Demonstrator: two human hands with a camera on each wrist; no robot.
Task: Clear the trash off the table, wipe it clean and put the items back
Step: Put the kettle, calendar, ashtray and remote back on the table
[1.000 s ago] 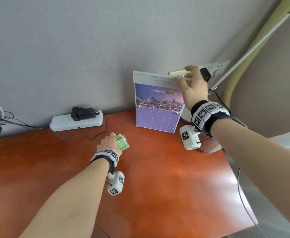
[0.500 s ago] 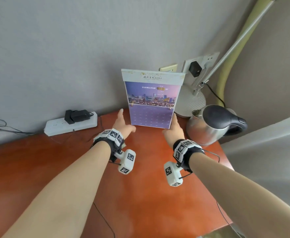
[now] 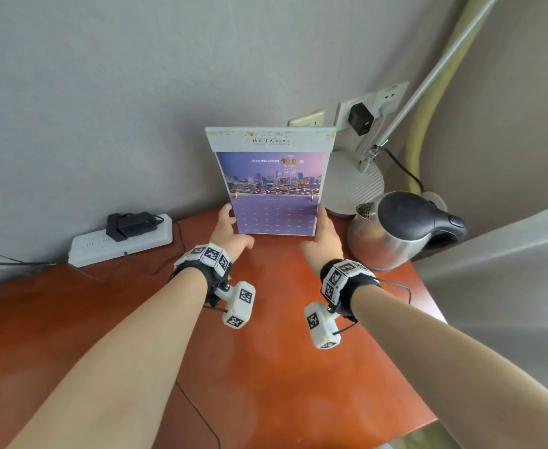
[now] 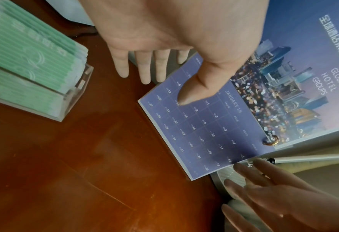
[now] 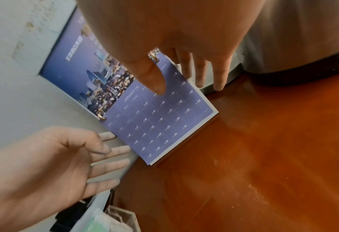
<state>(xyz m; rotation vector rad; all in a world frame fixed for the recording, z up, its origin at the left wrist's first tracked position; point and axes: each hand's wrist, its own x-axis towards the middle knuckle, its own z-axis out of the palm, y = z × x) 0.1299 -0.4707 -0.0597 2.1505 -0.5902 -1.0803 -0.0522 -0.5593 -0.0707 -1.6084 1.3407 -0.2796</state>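
Note:
A purple desk calendar [image 3: 272, 189] stands upright at the back of the red-brown table [image 3: 266, 367], near the wall. My left hand [image 3: 237, 226] is at its lower left corner and my right hand [image 3: 313, 226] at its lower right corner. On both hands the fingers are straight and lie along the side edges, with the thumbs low in front. In the left wrist view my left hand [image 4: 164, 78] hovers over the calendar [image 4: 204, 125], and a clear holder of green packets [image 4: 25, 62] stands on the table to its left. The right wrist view shows my right hand [image 5: 180, 78] by the calendar [image 5: 160, 122].
A steel kettle [image 3: 395, 228] with a black lid stands right of the calendar. Behind it is a white lamp base [image 3: 353, 186] with a slanted pole. A white power strip [image 3: 120, 239] lies at the back left. The table's right edge is close to the kettle.
One second ago my right hand held the calendar's top and my left hand gripped the green packet holder. Both hands then dropped to the calendar's lower corners and have stayed there.

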